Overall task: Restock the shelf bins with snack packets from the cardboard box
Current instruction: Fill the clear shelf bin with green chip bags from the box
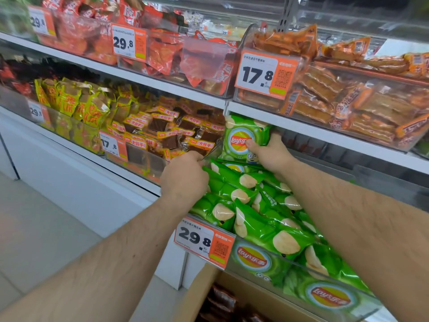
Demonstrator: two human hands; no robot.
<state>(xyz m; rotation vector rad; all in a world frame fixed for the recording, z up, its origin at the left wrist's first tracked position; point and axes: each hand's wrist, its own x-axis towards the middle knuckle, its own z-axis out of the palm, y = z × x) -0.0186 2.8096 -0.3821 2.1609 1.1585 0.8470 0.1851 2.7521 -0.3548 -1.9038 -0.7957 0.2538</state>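
Right hand (267, 152) grips a green chip bag (243, 138) upright at the back of the clear bin (290, 263), thumb pressed across its logo, probably standing it where there's room behind the pile. Left hand (185, 175) curls its fingers over the bin's left edge, pinching the corner of another bag (222, 175) on the heap, likely to keep the stack from sliding as the new one goes in. The bin looks nearly full already. Below, the cardboard box (209, 289) sits open at the shelf's foot, dark packets (222, 298) inside it.
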